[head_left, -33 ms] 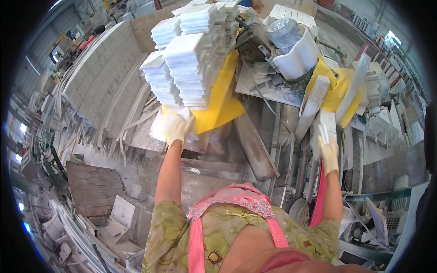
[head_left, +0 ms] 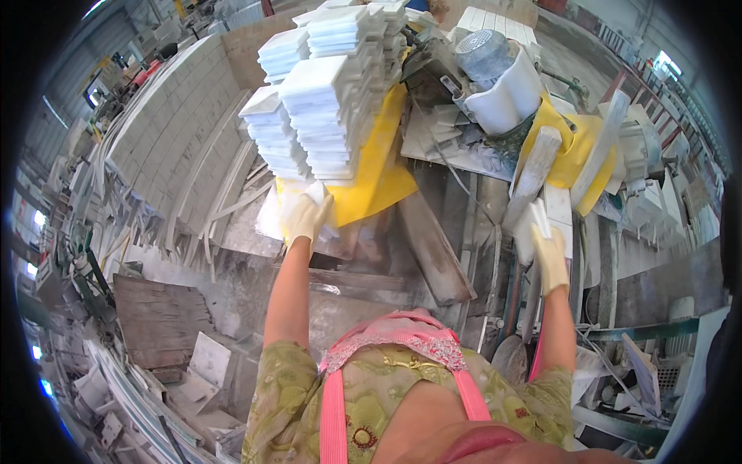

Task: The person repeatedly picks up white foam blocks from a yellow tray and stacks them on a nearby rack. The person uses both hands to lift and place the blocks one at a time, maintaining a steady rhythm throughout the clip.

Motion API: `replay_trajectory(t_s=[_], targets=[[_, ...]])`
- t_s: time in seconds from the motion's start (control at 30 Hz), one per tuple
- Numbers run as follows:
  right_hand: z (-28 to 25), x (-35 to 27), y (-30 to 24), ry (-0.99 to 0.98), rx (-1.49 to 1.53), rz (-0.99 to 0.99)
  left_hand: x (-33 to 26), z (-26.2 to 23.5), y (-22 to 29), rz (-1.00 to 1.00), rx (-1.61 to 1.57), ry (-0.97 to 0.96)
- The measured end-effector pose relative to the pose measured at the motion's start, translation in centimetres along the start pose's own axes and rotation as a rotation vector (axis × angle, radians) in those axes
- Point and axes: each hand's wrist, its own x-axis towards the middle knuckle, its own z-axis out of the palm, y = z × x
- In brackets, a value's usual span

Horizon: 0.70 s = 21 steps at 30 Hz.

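My left hand (head_left: 308,218), in a cream glove, is at the near foot of the tall stacks of white stone tiles (head_left: 313,97). Its fingers are bent around a white tile (head_left: 315,191), partly hidden by the glove. Yellow sheeting (head_left: 379,197) lies under and beside the stacks. To the right, my right hand (head_left: 549,255), also gloved, has its whitish fingers stretched forward beside a white strip (head_left: 559,213) between two upright boards. Nothing can be made out in that hand. More yellow sheeting (head_left: 556,131) drapes over those boards.
A dusty motor (head_left: 481,56) with a white curved cover (head_left: 506,97) stands beyond my right hand. A wooden plank (head_left: 434,251) slopes between my arms. Long stone slabs (head_left: 174,131) are stacked at left. Broken pieces (head_left: 209,363) lie at lower left.
My right hand has shifted a little left, off the white strip to its left side. My left hand stays at the tile in almost the same place.
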Motion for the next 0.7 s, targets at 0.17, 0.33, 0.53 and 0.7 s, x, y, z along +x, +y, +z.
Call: replay_trajectory(t_s=[0.17, 0.33, 0.53, 0.7], targets=[[15.8, -3.1, -8.2, -0.14, 0.53, -0.181, 0.8, 0.7, -1.6, 0.101, 0.032, 0.045], [30.4, -5.0, -14.0, -0.255, 0.661, -0.098, 1.2, 1.6, -2.4, 0.163, 0.024, 0.11], [35.9, -7.4, -17.8, -0.389, 0.386, -0.067, 0.9, 0.9, -2.0, 0.145, -0.05, 0.051], [34.3, -8.0, -20.3, -0.48, 0.142, -0.102, 0.9, 0.8, -2.0, 0.123, -0.087, -0.016]])
